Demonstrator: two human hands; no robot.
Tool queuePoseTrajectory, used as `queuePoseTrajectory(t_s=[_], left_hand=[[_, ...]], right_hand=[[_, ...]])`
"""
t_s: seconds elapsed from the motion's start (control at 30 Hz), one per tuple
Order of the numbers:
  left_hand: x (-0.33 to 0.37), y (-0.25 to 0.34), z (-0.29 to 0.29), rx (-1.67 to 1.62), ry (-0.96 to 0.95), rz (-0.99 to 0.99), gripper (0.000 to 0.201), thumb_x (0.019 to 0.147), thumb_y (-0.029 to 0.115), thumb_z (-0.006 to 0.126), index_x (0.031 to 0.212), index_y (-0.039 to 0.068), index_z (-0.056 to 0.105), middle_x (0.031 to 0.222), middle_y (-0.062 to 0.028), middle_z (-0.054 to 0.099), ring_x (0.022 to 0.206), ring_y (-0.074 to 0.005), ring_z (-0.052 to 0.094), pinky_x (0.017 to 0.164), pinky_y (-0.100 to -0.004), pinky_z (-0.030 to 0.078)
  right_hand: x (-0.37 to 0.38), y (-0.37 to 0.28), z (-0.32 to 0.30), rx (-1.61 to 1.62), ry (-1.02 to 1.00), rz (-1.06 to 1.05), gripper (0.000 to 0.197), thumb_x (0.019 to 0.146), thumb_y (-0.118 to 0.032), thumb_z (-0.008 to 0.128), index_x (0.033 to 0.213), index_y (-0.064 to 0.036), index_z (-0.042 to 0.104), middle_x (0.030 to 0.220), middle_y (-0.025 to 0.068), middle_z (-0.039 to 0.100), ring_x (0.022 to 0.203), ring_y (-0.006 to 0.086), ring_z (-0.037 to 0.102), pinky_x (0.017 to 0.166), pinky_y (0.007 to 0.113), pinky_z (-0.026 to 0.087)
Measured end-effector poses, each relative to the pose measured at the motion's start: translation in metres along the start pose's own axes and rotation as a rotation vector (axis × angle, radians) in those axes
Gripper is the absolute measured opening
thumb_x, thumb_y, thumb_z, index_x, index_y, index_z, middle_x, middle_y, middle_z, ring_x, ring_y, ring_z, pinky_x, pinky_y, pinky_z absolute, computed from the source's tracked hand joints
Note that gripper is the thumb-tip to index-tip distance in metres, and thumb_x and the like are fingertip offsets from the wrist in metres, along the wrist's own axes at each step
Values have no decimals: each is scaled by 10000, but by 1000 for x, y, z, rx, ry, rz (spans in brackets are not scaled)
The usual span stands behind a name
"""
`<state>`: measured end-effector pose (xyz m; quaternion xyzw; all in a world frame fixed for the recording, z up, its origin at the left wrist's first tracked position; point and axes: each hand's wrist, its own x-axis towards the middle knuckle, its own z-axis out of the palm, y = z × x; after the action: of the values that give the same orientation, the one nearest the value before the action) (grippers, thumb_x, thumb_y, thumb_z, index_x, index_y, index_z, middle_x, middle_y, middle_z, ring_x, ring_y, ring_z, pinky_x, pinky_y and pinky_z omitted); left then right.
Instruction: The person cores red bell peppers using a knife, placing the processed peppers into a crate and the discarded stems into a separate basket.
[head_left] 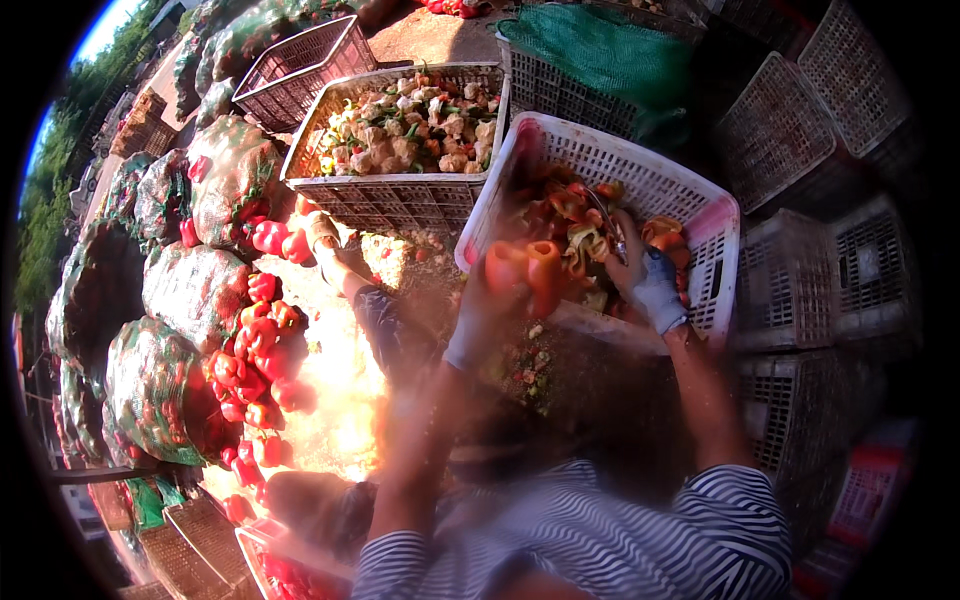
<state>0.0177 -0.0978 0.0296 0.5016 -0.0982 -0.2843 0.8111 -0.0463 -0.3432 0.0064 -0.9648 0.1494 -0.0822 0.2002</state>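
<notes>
My left hand, in a grey glove, is closed around an orange-red bell pepper. The pepper is held over the near left rim of a white plastic crate and looks hollow at the top, though motion blurs it. My right hand, also gloved, is over the crate with its fingers bent around a thin, curved metal tool. Whether that is a knife or scissors I cannot make out. Beneath it, cut bell peppers in red, orange and yellowish tones fill part of the crate.
Beyond stands a crate of pepper cores, beside an emptier crate. Whole red peppers lie loose at left, by stuffed net sacks. Stacked crates line the right; green netting drapes a crate behind. My foot is ahead.
</notes>
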Motion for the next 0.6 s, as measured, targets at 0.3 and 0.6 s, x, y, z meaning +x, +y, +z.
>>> queuePoseTrajectory(t_s=[0.3,0.6], left_hand=[[-26,7,19,631,447,247,819,662,144,797,1355,-28,396,1253,-167,568,1142,-252,577,969,-358,487],[-31,-30,-25,618,484,434,763,769,237,796,1371,-13,401,1289,-127,535,1164,-233,554,984,-354,473]], right_hand=[[-68,-113,4,484,-406,211,838,853,-191,606,1540,-72,142,1358,288,507,1227,399,543,989,442,459],[-129,-112,76,379,21,-110,888,827,-184,665,1546,-99,152,713,181,669,594,365,656,582,471,527]])
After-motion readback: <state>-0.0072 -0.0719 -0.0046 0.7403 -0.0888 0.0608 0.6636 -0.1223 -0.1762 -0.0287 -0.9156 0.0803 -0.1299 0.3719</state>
